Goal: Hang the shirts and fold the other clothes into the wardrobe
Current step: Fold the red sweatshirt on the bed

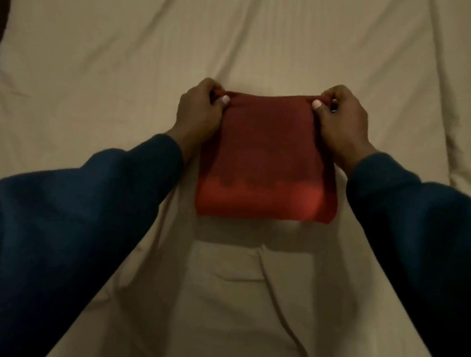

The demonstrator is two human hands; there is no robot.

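Garment: a red cloth [271,156], already folded into a small, near-square packet, lies flat on the wrinkled beige bed sheet [124,54], roughly in the middle of the view.
Left grip: the left hand [198,108] pinches the packet's far left corner, thumb on top and fingers curled behind the edge.
Right grip: the right hand [343,124] pinches the far right corner in the same way, thumb on top.
Near edge: the near edge rests on the sheet and is held by nothing; it catches more light than the rest of the cloth.
Likely step: the person seems ready either to bring the far edge over for one more fold or to lift the packet for the wardrobe; which one cannot be told.
Risk, unfolding: if the packet is raised by the two far corners alone, the free layers would probably drop open, because only the top edge is pinched.
Risk, skew: an uneven pull from one hand would likely twist the packet and leave a crooked fold.
Risk, surface: the sheet is soft and creased, so pressing a fold on it may drag the sheet along and bunch the lower layer.
Wardrobe: not in view, so the carrying distance cannot be judged.
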